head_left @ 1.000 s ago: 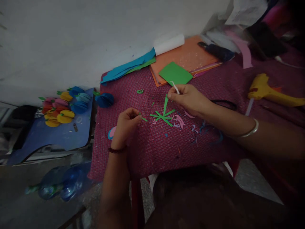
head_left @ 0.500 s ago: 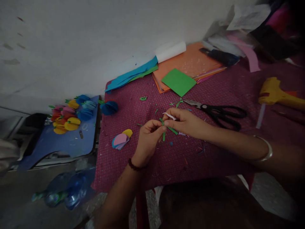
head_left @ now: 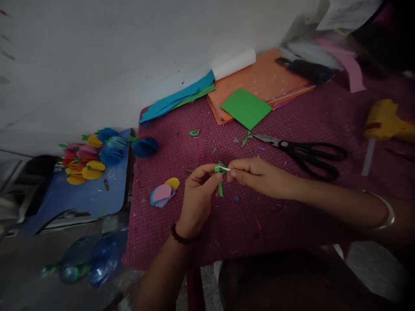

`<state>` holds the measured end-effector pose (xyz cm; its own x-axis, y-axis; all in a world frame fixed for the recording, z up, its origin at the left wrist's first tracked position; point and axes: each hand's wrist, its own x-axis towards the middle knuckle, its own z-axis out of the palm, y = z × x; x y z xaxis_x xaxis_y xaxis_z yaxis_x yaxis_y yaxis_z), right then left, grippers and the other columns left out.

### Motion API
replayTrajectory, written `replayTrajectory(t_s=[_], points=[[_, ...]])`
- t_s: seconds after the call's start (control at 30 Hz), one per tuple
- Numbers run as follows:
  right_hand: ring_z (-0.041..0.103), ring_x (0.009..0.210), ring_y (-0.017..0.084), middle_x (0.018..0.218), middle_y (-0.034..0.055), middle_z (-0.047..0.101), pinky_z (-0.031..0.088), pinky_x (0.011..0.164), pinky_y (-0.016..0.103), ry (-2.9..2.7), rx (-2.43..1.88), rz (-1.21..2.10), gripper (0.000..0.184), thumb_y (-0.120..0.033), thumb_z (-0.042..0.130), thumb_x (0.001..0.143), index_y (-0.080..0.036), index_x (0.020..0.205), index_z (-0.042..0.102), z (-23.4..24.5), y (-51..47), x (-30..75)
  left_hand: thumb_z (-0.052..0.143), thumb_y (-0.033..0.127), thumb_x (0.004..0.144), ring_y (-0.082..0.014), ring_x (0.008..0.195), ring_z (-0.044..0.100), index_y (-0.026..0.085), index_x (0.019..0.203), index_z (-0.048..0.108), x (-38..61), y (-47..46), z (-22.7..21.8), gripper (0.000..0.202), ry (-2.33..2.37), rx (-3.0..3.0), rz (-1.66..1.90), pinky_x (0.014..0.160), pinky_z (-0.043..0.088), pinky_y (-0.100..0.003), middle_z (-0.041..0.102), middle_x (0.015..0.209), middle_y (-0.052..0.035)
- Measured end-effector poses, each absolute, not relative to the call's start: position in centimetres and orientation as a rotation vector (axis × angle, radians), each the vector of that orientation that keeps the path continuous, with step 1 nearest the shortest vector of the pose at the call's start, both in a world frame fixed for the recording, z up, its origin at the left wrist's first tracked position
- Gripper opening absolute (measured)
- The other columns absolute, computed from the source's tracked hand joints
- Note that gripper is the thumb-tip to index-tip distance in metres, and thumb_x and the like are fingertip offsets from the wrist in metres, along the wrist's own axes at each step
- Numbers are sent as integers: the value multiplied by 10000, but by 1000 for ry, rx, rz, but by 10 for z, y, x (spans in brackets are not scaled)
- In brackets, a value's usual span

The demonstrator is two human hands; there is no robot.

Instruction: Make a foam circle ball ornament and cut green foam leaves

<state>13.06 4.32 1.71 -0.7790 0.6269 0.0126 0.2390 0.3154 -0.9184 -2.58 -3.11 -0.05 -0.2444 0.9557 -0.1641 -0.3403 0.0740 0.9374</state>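
Observation:
My left hand (head_left: 198, 194) pinches a bunch of green paper strips (head_left: 220, 178) above the maroon checked tablecloth (head_left: 201, 233). My right hand (head_left: 256, 175) meets it fingertip to fingertip and pinches a thin white strip (head_left: 224, 168) that lies across the top of the green strips. Both hands are closed in a pinch. Black scissors (head_left: 301, 152) lie just behind my right hand. A small stack of pink, blue and yellow paper circles (head_left: 164, 191) lies left of my left hand.
Orange paper sheets (head_left: 259, 82), a green square (head_left: 245, 108) and blue and green folded sheets (head_left: 177, 98) lie at the back by the wall. A yellow glue gun (head_left: 387, 123) is at the right. Folded paper balls (head_left: 90, 153) sit on a blue board; plastic bottles (head_left: 87, 259) lie below.
My hands have come together from apart: the green strips were gathered off the cloth into my left hand, and the white strip in my right hand was brought onto them. The scissors came into view.

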Motion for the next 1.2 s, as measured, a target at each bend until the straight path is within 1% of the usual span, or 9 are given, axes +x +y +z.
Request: replayTrajectory(t_s=[0.2, 0.4, 0.47, 0.53, 0.6, 0.7, 0.83, 1.0, 1.2], points=[[388, 557, 95, 591, -48, 418, 307, 578, 246, -2190, -774, 1500, 248, -284, 413, 912, -164, 781, 587, 17, 41, 130, 758, 224, 695, -46, 503, 480, 210, 811, 726, -26, -31, 1, 122, 1207, 716, 1443, 462, 367, -173, 654, 678, 21], [402, 579, 97, 620, -43, 425, 318, 564, 239, -2160, -814, 1472, 193, -258, 439, 901, -163, 803, 575, 16, 40, 128, 712, 304, 768, -61, 570, 505, 198, 809, 731, -26, -33, 0, 116, 1332, 833, 1465, 535, 392, -189, 645, 682, 16], [432, 617, 101, 692, -28, 483, 338, 572, 239, -2106, -823, 1437, 164, -235, 464, 889, -152, 944, 595, 15, 39, 128, 704, 316, 779, -60, 559, 486, 198, 805, 728, -26, -34, 0, 124, 1359, 872, 1455, 531, 378, -192, 619, 650, 26], [441, 625, 98, 757, -18, 530, 347, 566, 236, -2057, -806, 1452, 298, -201, 469, 888, -164, 1164, 574, 14, 38, 128, 693, 317, 791, -60, 544, 463, 203, 807, 727, -26, -34, -1, 119, 1353, 888, 1443, 529, 367, -197, 593, 621, 36], [406, 558, 85, 697, -39, 512, 317, 513, 221, -2010, -783, 1554, 426, -183, 456, 900, -199, 1323, 507, 13, 37, 128, 693, 310, 792, -64, 554, 462, 210, 811, 728, -26, -33, -1, 108, 1342, 888, 1442, 543, 370, -202, 596, 631, 34], [364, 459, 74, 535, -84, 409, 273, 447, 205, -1915, -760, 1763, 490, -177, 437, 916, -197, 1406, 445, 12, 37, 127, 704, 308, 781, -69, 565, 464, 216, 818, 731, -26, -32, -2, 103, 1349, 878, 1444, 548, 367, -205, 609, 654, 29], [384, 423, 64, 478, -92, 438, 278, 428, 198, -1823, -737, 1871, 461, -156, 440, 909, -153, 1368, 492, 11, 38, 126, 697, 309, 784, -70, 550, 458, 213, 802, 724, -24, -32, -2, 102, 1371, 880, 1464, 554, 371, -210, 587, 618, 36], [401, 422, 57, 475, -94, 449, 298, 440, 202, -1760, -733, 1832, 375, -165, 459, 898, -148, 1252, 582, 9, 39, 124, 704, 309, 773, -62, 537, 447, 202, 787, 717, -21, -30, -3, 109, 1335, 793, 1473, 550, 367, -207, 568, 593, 44], [436, 440, 63, 484, -90, 468, 321, 455, 205, -1804, -776, 1786, 343, -155, 472, 885, -143, 1205, 595, 6, 40, 123, 705, 284, 769, -55, 523, 449, 178, 761, 705, -21, -29, -3, 106, 1289, 714, 1451, 528, 363, -198, 570, 585, 39]])
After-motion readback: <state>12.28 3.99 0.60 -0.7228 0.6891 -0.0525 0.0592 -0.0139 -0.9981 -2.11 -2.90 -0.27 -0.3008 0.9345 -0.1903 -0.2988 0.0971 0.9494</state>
